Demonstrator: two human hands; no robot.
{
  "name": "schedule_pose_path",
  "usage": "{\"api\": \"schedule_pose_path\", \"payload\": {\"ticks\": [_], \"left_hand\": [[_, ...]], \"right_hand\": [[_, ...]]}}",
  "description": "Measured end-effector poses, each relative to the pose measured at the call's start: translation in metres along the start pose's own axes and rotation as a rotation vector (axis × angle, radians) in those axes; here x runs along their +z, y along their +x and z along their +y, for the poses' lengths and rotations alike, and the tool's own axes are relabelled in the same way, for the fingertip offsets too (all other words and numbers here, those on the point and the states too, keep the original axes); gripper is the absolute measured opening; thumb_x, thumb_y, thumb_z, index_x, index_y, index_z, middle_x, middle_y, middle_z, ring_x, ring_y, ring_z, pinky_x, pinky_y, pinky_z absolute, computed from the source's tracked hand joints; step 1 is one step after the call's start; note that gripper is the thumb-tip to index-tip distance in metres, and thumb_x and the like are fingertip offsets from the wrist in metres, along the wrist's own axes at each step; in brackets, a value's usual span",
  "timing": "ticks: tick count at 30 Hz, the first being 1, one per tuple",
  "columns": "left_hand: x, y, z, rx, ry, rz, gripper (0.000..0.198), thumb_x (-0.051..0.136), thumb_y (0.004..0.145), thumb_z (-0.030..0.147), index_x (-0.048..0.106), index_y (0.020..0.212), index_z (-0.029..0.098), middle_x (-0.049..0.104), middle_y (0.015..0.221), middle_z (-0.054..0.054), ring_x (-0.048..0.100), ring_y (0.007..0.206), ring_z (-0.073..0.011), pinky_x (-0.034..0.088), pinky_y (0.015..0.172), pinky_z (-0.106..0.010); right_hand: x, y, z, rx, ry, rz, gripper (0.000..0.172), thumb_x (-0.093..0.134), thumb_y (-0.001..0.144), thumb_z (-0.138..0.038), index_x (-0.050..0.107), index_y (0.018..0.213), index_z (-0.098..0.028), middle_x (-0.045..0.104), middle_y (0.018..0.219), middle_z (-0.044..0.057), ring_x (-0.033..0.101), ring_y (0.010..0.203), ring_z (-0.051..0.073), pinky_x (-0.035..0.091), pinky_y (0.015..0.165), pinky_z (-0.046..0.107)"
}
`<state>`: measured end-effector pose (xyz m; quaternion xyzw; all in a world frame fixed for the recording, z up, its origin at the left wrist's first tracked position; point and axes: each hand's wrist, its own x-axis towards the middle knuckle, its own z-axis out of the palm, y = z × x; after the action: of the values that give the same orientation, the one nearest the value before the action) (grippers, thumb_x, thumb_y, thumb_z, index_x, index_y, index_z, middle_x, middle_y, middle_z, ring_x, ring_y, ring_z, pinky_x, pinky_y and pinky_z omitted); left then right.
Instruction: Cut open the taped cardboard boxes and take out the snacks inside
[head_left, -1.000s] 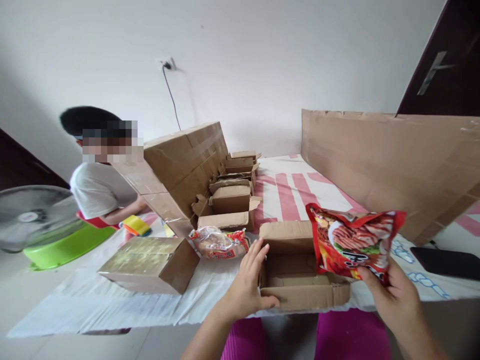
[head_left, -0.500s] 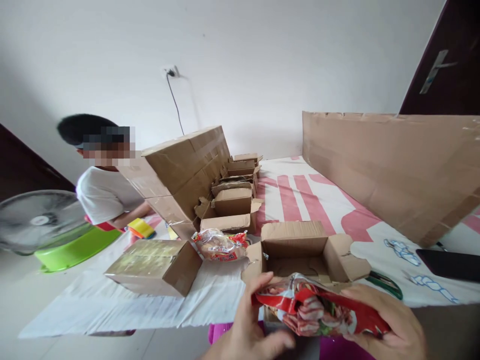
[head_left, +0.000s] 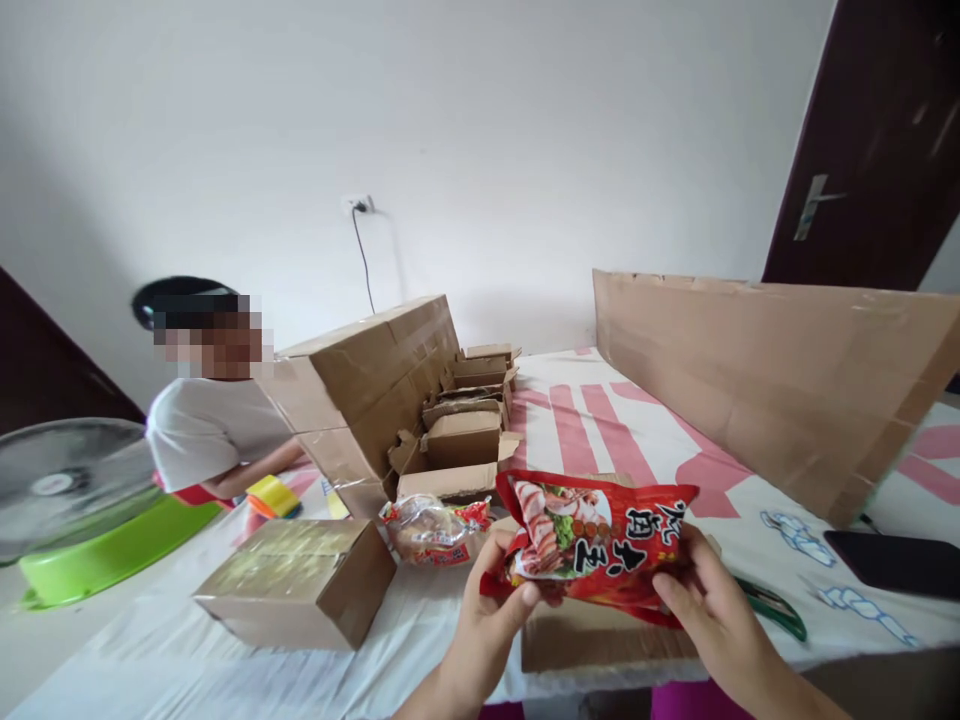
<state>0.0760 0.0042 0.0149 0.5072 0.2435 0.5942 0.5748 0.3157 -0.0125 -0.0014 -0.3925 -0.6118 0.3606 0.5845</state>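
A red printed food packet (head_left: 600,540) is held up between my two hands, its front turned toward me. My left hand (head_left: 491,605) pinches its left end with the thumb on top. The packet's right end is gripped by my right hand (head_left: 705,600), thumb across the front. Right behind and below the packet stands a small cardboard box (head_left: 607,640), mostly hidden by it. A clear packet with red ends (head_left: 435,530) lies left of that box, beside a closed, taped box (head_left: 300,580).
Several open boxes (head_left: 461,435) stand in a row against a large cardboard box (head_left: 382,370). A cardboard panel (head_left: 765,370), green-handled tool (head_left: 772,605) and black phone (head_left: 892,560) are at right. A person (head_left: 217,430) sits at left near yellow blocks (head_left: 274,497) and a fan.
The packet has been raised and its printed front tilted up toward me. My left fingers have closed on its left end. The camera view has tilted up, so the background sits lower.
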Motion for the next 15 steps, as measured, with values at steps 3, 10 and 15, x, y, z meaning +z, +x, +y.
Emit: {"api": "schedule_pose_path", "payload": {"ticks": [3, 10, 15], "left_hand": [[-0.005, 0.022, 0.007, -0.033, 0.130, 0.023, 0.042, 0.080, 0.074, 0.045, 0.060, 0.101, 0.019, 0.069, 0.090, -0.002, 0.064, 0.065, -0.0138, 0.055, 0.060, -0.026], [-0.018, 0.157, 0.007, -0.122, 0.351, 0.164, 0.038, 0.081, 0.074, 0.033, 0.063, 0.103, 0.015, 0.069, 0.091, -0.002, 0.066, 0.077, -0.0136, 0.054, 0.068, -0.023], [-0.026, 0.210, -0.014, -0.300, 0.435, 0.174, 0.032, 0.060, 0.094, 0.033, 0.058, 0.120, 0.016, 0.063, 0.119, -0.008, 0.065, 0.099, -0.0208, 0.057, 0.083, -0.041]], "right_hand": [[-0.009, 0.029, 0.002, -0.032, -0.040, 0.024, 0.039, 0.059, 0.091, -0.043, 0.049, 0.125, -0.027, 0.067, 0.123, 0.013, 0.065, 0.114, 0.024, 0.056, 0.095, 0.037], [-0.023, 0.170, 0.009, 0.127, 0.046, 0.002, 0.037, 0.071, 0.081, -0.042, 0.062, 0.109, -0.021, 0.072, 0.108, 0.006, 0.068, 0.100, 0.025, 0.056, 0.088, 0.042], [-0.016, 0.217, 0.042, 0.265, -0.013, -0.016, 0.026, 0.062, 0.093, -0.034, 0.063, 0.111, -0.015, 0.067, 0.109, 0.006, 0.067, 0.092, 0.019, 0.057, 0.080, 0.039]]}}
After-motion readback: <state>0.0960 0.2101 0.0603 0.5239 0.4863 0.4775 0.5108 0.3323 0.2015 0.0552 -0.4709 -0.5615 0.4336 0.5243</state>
